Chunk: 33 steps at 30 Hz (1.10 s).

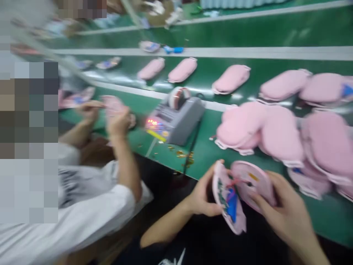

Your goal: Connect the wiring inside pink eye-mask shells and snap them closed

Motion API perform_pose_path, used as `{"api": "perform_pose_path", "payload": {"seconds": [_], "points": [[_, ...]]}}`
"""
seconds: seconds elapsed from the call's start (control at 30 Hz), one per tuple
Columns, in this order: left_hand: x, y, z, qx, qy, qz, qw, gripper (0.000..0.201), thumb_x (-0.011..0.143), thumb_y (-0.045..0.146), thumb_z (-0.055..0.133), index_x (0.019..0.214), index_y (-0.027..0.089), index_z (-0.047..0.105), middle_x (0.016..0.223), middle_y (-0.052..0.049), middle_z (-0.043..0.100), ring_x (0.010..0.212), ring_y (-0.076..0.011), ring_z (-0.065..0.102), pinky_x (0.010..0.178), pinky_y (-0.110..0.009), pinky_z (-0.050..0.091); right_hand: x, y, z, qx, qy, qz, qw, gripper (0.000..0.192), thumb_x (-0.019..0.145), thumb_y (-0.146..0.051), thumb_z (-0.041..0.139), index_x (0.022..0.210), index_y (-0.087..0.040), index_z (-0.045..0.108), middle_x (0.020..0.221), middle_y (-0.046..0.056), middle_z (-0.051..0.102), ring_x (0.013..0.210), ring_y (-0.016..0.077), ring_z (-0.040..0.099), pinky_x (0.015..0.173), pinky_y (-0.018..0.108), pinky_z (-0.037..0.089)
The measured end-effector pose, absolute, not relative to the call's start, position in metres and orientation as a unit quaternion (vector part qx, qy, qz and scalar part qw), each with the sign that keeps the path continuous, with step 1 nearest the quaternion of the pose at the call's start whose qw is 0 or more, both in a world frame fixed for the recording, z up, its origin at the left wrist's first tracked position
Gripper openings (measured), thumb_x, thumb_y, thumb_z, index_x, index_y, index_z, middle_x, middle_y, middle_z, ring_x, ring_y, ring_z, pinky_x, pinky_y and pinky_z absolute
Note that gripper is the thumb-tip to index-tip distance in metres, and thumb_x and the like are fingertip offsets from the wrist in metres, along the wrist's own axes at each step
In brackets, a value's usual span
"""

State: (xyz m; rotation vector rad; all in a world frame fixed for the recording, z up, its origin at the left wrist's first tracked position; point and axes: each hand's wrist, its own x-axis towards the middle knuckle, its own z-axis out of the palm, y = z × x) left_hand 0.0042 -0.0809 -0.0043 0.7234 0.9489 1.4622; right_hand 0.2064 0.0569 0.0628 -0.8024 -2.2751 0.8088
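Holding an opened pink padded oval pouch (239, 191) above the green bench (331, 217), my left hand (202, 198) and right hand (284, 209) close their fingers on its two halves.

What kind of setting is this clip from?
Most likely a factory assembly line: a green conveyor belt carries rows of pink padded pieces, a grey tape dispenser sits alongside, and a co-worker handles the same pieces.

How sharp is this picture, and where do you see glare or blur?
Head view: the whole frame is smeared by motion blur; the pink pads lose their edges; the opened pink piece in the left hand and right hand is soft; glare streaks the green belt.
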Motion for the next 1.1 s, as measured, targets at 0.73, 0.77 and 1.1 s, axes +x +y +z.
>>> {"api": "perform_pose_path", "payload": {"seconds": [0.73, 0.77, 1.1], "points": [[0.015, -0.07, 0.014, 0.351, 0.552, 0.616, 0.439, 0.085, 0.073, 0.058, 0.096, 0.144, 0.016, 0.075, 0.13, -0.019, 0.081, 0.121, -0.0404, 0.08, 0.101, -0.047, 0.068, 0.196, 0.047, 0.058, -0.282, -0.892, 0.238, 0.259, 0.061, 0.102, -0.01, 0.06, 0.161, -0.026, 0.056, 0.155, 0.012, 0.069, 0.117, 0.0242, 0.075, 0.089, 0.037, 0.068], [0.016, -0.07, 0.017, 0.359, 0.55, 0.608, 0.446, 0.084, 0.074, 0.058, 0.096, 0.143, 0.016, 0.075, 0.13, -0.019, 0.081, 0.12, -0.041, 0.08, 0.102, -0.048, 0.068, 0.195, 0.05, 0.062, -0.285, -0.908, 0.21, 0.226, 0.065, 0.101, -0.009, 0.063, 0.161, -0.032, 0.057, 0.163, 0.011, 0.062, 0.116, 0.0249, 0.073, 0.087, 0.037, 0.068], [0.014, -0.073, 0.017, 0.361, 0.573, 0.6, 0.427, 0.085, 0.075, 0.055, 0.096, 0.146, 0.015, 0.073, 0.131, -0.018, 0.081, 0.12, -0.0371, 0.08, 0.105, -0.042, 0.065, 0.186, 0.059, 0.076, -0.206, -0.929, 0.23, 0.205, 0.031, 0.106, -0.012, 0.06, 0.134, -0.017, 0.071, 0.17, 0.018, 0.053, 0.14, 0.0293, 0.063, 0.113, 0.046, 0.063]]}}
